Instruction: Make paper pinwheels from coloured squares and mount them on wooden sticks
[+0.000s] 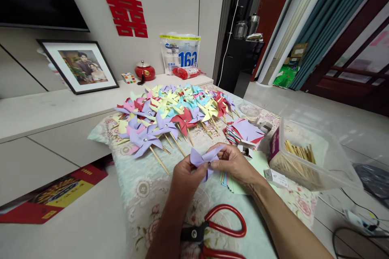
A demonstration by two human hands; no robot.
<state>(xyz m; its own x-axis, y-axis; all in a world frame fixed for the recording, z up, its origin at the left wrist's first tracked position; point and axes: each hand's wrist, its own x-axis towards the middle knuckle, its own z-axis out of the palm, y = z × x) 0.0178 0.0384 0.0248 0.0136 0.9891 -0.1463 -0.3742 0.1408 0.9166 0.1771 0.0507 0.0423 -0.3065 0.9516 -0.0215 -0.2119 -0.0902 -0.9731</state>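
Between both hands, above the tablecloth, is a purple paper pinwheel (199, 159) with its blades folded toward the centre. My left hand (187, 174) grips its left side, the thumb near the middle. My right hand (232, 164) pinches it from the right, thumb and fingers at the centre. Whether a stick is attached behind the paper is hidden. Red-handled scissors (226, 220) lie below the hands, partly covered by my left forearm. Finished pinwheels (184, 121) in purple, red, yellow and blue lie heaped on sticks beyond the hands.
Right of my right hand are stacked cut paper squares (247, 130), a small white box (276, 179) and a clear plastic bin (328, 170) holding wooden sticks (299, 151). A white cabinet (60, 109) runs behind the table, bearing a framed photo (106, 83) and a red jar (146, 73).
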